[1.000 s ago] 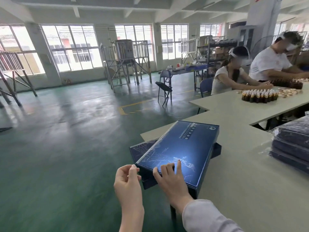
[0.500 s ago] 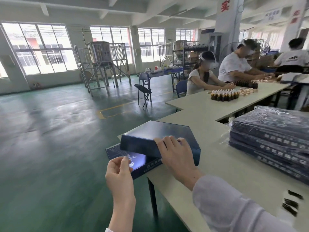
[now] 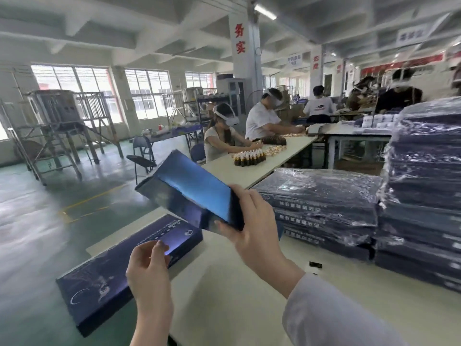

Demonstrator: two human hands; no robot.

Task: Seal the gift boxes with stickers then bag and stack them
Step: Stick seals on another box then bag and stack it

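Right grip (image 3: pixel 252 221): clenched on one short end of a flat, dark blue glossy cardboard gift box (image 3: pixel 192 193), thumb under it and fingers over its top edge. You hold the box clear of the desk (image 3: pixel 224 283), tilted, with its far end raised and pointing left.

Left grip (image 3: pixel 149 268): fingers loosely curled, thumb against the fingertips. Cannot tell whether it pinches anything. It hovers just above a second flat dark blue gift box with pale printed artwork (image 3: pixel 104 278).

The second box lies lid up on the desk's left corner. Its near end juts past the edge over the green floor (image 3: pixel 37 233).

On the desk to your right is a low stack of dark blue boxes in clear plastic bags (image 3: pixel 324 206). A taller bagged stack (image 3: pixel 429 186) stands just beside it, further right. A small black item (image 3: pixel 315 265) lies near the low stack; it is too small to identify.

A cluster of small brown bottles (image 3: pixel 249 158) stands on the next desk beyond, where other seated people work.
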